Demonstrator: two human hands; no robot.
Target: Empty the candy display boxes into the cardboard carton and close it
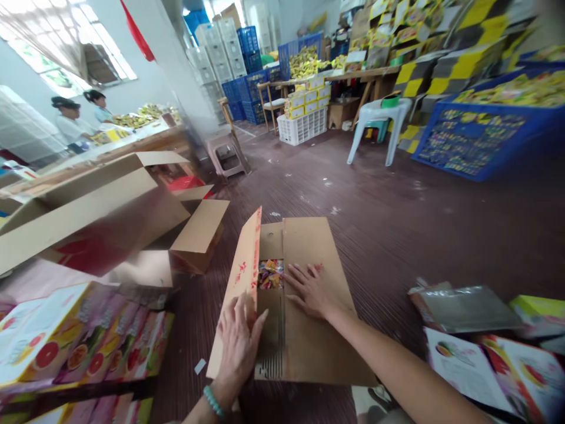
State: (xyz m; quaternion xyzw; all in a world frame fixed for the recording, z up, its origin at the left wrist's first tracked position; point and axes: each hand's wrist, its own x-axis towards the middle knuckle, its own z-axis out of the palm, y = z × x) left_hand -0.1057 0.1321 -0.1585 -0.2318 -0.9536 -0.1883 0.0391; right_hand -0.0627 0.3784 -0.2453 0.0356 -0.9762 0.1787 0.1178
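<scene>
A brown cardboard box (309,347) sits on the dark floor in front of me. My right hand (309,290) lies flat and open on its right flap, pressing it down. My left hand (238,340) grips the raised left flap (241,277), which bears red printing. Colourful wrapped packets (270,274) show through the gap between the flaps. A teal bead bracelet circles my left wrist.
An open, empty carton (88,212) stands to the left. Printed fruit boxes (66,347) lie at lower left and more printed boxes (498,359) at lower right. A white plastic stool (379,126), blue crates (481,135) and two people at a far table (79,121) fill the background.
</scene>
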